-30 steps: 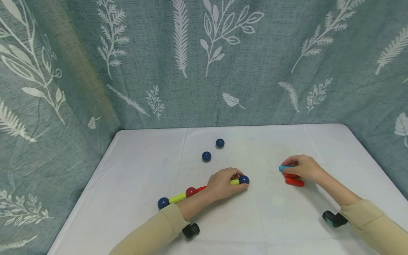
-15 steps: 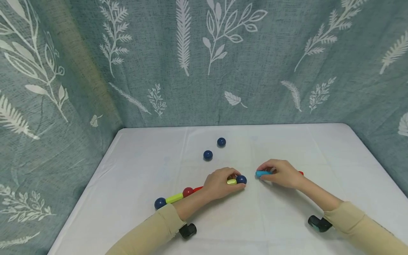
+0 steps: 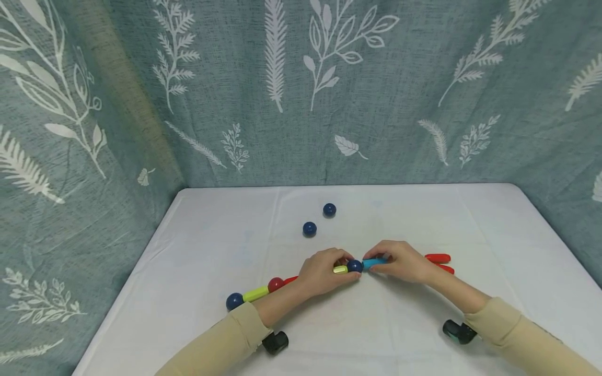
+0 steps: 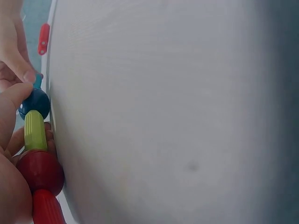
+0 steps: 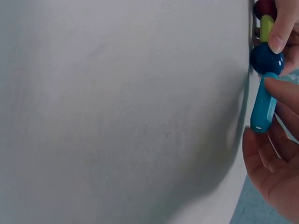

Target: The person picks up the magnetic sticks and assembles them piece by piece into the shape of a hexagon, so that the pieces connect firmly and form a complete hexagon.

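My left hand (image 3: 325, 271) grips a chain of rods and balls near its right end, thumb and fingers round a dark blue ball (image 3: 355, 266). Behind that ball a yellow-green rod (image 4: 35, 130) joins a dark red ball (image 4: 41, 171), which a red rod (image 4: 47, 207) follows. Farther left along the chain come another yellow-green rod (image 3: 256, 294) and a dark blue end ball (image 3: 234, 301). Between thumb and fingers my right hand (image 3: 400, 261) pinches a light blue rod (image 5: 264, 103), its tip right at the blue ball. The chain's middle is hidden under my left hand.
Two loose dark blue balls (image 3: 309, 229) lie farther back on the white-covered table (image 3: 226, 230). Two red rods (image 3: 438, 258) lie to the right, just past my right hand. A patterned green-grey curtain (image 3: 301, 151) stands along the table's back and sides.
My right hand has carried the light blue rod leftward, away from the red rods, to the blue ball at the chain's right end. The left hand keeps its grip in nearly the same place.
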Motion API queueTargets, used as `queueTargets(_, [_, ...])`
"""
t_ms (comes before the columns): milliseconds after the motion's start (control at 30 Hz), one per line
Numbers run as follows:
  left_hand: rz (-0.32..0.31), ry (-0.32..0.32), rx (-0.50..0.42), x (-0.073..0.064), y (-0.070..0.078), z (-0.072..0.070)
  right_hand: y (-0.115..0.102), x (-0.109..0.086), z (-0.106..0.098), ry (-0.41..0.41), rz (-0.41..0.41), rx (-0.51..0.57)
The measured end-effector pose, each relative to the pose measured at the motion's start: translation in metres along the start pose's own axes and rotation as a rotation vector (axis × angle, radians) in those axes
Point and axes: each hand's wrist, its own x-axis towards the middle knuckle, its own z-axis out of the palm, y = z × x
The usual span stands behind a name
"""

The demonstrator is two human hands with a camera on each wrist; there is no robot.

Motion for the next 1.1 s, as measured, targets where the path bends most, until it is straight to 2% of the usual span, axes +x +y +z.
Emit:
queueTargets(267, [0.011, 0.014, -0.001, -0.003, -0.002, -0.002, -0.002, 0.001, 0.003, -0.012, 0.005, -0.007])
queueTargets(433, [0.001, -0.007, 0.012, -0.004, -0.001, -0.006, 0.001, -0.002, 0.001, 0.001, 0.038, 0.009])
queueTargets(533, [-0.015, -0.023, 0.042, -0.003, 0.002, -0.009, 0.002, -0.004, 0.000, 0.000, 0.059, 0.033])
queueTargets(700, [-0.017, -0.038, 0.075, 0.004, 0.013, -0.010, 0.002, -0.003, 0.000, 0.003, 0.040, 0.036])
queueTargets(867, [-0.001, -0.034, 0.054, 0.011, 0.019, -0.003, 0.001, 0.000, 0.004, 0.001, 0.019, 0.054])
queueTargets(1100, [-0.020, -0.002, -0.021, 0.009, 0.008, 0.003, -0.003, 0.005, 0.005, -0.016, 0.080, 0.073])
